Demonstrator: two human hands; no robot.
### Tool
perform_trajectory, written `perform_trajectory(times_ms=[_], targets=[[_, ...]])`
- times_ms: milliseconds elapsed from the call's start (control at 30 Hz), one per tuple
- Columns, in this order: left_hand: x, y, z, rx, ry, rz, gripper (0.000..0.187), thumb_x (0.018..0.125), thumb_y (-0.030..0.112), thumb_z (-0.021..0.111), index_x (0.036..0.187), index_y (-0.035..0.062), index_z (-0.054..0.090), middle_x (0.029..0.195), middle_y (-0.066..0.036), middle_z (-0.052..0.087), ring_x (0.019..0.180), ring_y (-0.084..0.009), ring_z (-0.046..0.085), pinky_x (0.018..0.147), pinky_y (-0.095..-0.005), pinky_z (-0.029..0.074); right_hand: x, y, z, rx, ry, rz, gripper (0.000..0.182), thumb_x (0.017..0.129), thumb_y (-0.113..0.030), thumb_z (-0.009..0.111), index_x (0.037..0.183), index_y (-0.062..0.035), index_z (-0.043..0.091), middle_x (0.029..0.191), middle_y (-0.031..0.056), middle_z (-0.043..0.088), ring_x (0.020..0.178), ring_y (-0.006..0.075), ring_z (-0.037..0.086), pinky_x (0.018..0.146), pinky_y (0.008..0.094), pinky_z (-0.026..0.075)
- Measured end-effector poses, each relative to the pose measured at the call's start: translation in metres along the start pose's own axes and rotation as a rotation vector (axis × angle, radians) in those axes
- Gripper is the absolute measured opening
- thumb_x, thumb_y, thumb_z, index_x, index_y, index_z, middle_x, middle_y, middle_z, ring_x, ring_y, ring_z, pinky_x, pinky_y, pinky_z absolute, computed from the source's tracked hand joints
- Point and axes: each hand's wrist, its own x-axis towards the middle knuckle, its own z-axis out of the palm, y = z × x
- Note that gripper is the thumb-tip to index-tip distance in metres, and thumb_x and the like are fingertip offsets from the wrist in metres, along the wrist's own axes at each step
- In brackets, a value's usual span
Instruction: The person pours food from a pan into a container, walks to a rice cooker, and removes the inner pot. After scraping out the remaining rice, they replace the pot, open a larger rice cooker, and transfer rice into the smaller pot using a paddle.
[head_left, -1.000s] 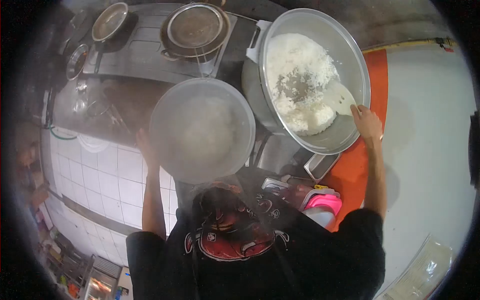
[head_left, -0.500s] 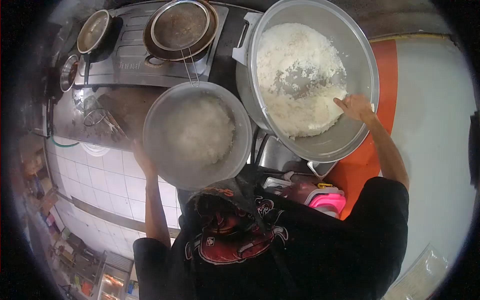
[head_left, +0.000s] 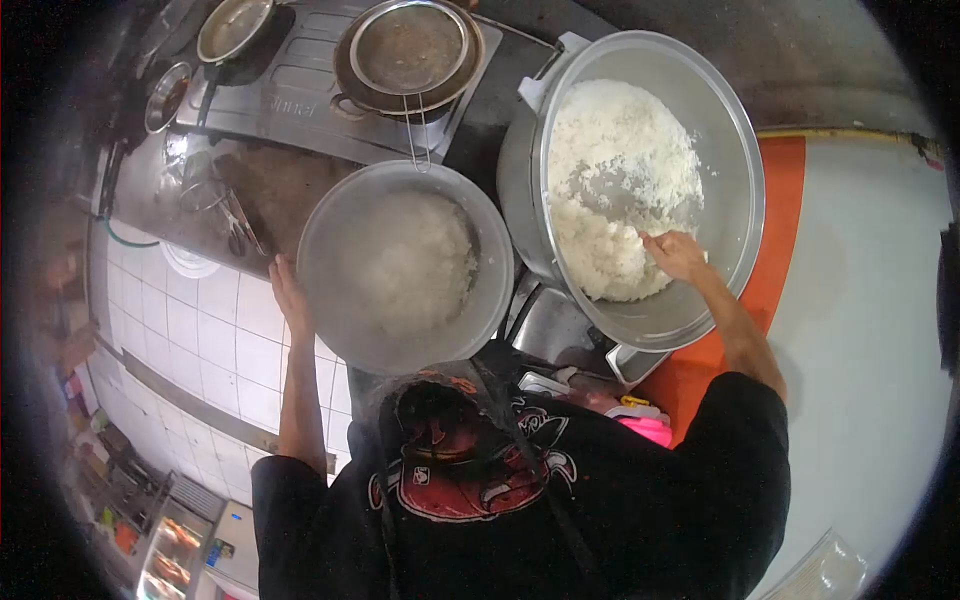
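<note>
The person's left hand (head_left: pixel 290 296) is open, fingers extended, against the outer side of a large grey bowl (head_left: pixel 335 320) that sits in front of the torso. The right hand (head_left: pixel 677 256) reaches inside a deep aluminium pot (head_left: pixel 728 185), closed around what appears to be a white rice paddle (head_left: pixel 634 244); its blade is hard to tell from the cooked rice (head_left: pixel 615 150) around it. That rice lies in a broad heap in the pot, with a thinner patch near the middle. The bowl, just beside the pot, holds a mound of rice (head_left: pixel 410 262) veiled by steam.

Beyond the bowl stands a metal stove (head_left: pixel 320 65). The lettering on its top is blurred, but the ending "nnai" can be made out. A round wire strainer (head_left: pixel 410 48) rests over a pan on it, its long handle reaching toward the bowl's rim, and a saucepan (head_left: pixel 235 27) sits near the far corner. On the dark tabletop (head_left: pixel 285 190) left of the bowl are metal utensils (head_left: pixel 238 222).

The black shirt (head_left: pixel 640 500) carries a red graphic with a small white emblem; the white script beside it cannot be read. A bright pink container (head_left: pixel 648 430) shows below the pot.
</note>
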Motion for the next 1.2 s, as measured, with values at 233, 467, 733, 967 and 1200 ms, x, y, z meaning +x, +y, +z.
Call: perform_trajectory(times_ms=[233, 467, 733, 967, 1200], targets=[[0.002, 0.016, -0.002, 0.003, 0.035, -0.100, 0.055, 0.099, 0.045, 0.037, 0.116, -0.0060, 0.051, 0.113, -0.021, 0.056, 0.107, -0.0279, 0.051, 0.092, -0.0378, 0.038, 0.003, 0.012, 0.029, 0.298, 0.057, -0.026, 0.063, 0.095, -0.047, 0.034, 0.076, 0.0056, 0.062, 0.072, 0.0262, 0.060, 0.070, 0.0377, 0.061, 0.071, 0.0447, 0.048], [0.001, 0.015, -0.001, 0.127, 0.016, 0.017, 0.060, 0.098, 0.049, 0.034, 0.115, -0.0070, 0.048, 0.113, -0.023, 0.051, 0.104, -0.0320, 0.048, 0.092, -0.0394, 0.037, -0.018, 0.031, 0.039, 0.960, -0.006, 0.073, 0.050, 0.095, -0.037, 0.040, 0.110, 0.0074, 0.056, 0.100, 0.0131, 0.060, 0.084, 0.0238, 0.061, 0.075, 0.0354, 0.053], [0.003, 0.003, -0.004, 0.079, -0.011, 0.098, 0.050, 0.100, 0.043, 0.033, 0.102, -0.0043, 0.049, 0.094, -0.018, 0.052, 0.091, -0.0267, 0.049, 0.084, -0.0366, 0.038, -0.100, 0.035, -0.020, 0.982, 0.180, 0.243, 0.047, 0.096, -0.040, 0.038, 0.120, -0.0002, 0.045, 0.118, 0.0126, 0.047, 0.108, 0.0240, 0.051, 0.085, 0.0412, 0.051], [0.004, 0.000, -0.017, 0.094, 0.030, 0.126, 0.052, 0.100, 0.042, 0.033, 0.115, -0.0053, 0.049, 0.111, -0.024, 0.053, 0.106, -0.0322, 0.050, 0.094, -0.0366, 0.036, -0.218, 0.000, -0.037, 1.156, 0.387, 0.192, 0.041, 0.099, -0.034, 0.041, 0.125, -0.0032, 0.044, 0.120, 0.0101, 0.048, 0.110, 0.0225, 0.049, 0.087, 0.0381, 0.047], [-0.002, 0.017, -0.004, 0.002, 0.024, -0.013, 0.046, 0.100, 0.040, 0.034, 0.108, -0.0021, 0.052, 0.104, -0.024, 0.059, 0.099, -0.0355, 0.055, 0.088, -0.0392, 0.040, -0.121, -0.235, 0.094, 0.294, 0.350, -0.145, 0.048, 0.088, -0.009, 0.042, 0.136, -0.0071, 0.037, 0.120, 0.0259, 0.049, 0.097, 0.0488, 0.054, 0.083, 0.0536, 0.046]])
